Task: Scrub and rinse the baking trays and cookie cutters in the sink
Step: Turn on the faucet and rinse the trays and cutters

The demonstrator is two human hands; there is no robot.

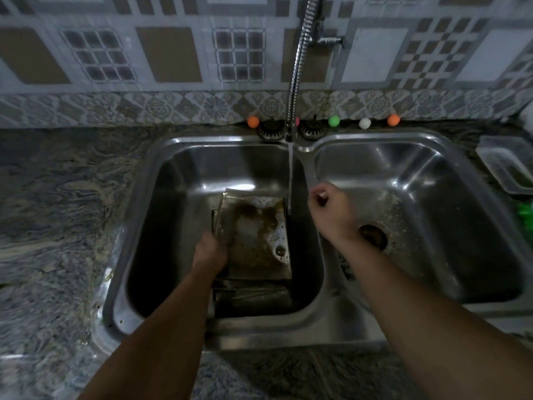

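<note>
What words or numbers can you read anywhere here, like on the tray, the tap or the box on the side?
There are none to read.
Baking tray, gripped by the left hand: only soap suds and brown grime, no writing.
Tap: plain metal, no brand showing.
Clear plastic box: no label visible.
Wall tiles: patterns only.
Coloured balls: blank.

**Left basin crowded, right basin open**

The tray (253,235) and the left hand (210,249) on its edge fill the left basin's (178,180) floor. The water stream (290,180) falls by the divider. The right hand (331,209) hovers over the right basin (432,197), bare around its drain (373,236).
</note>
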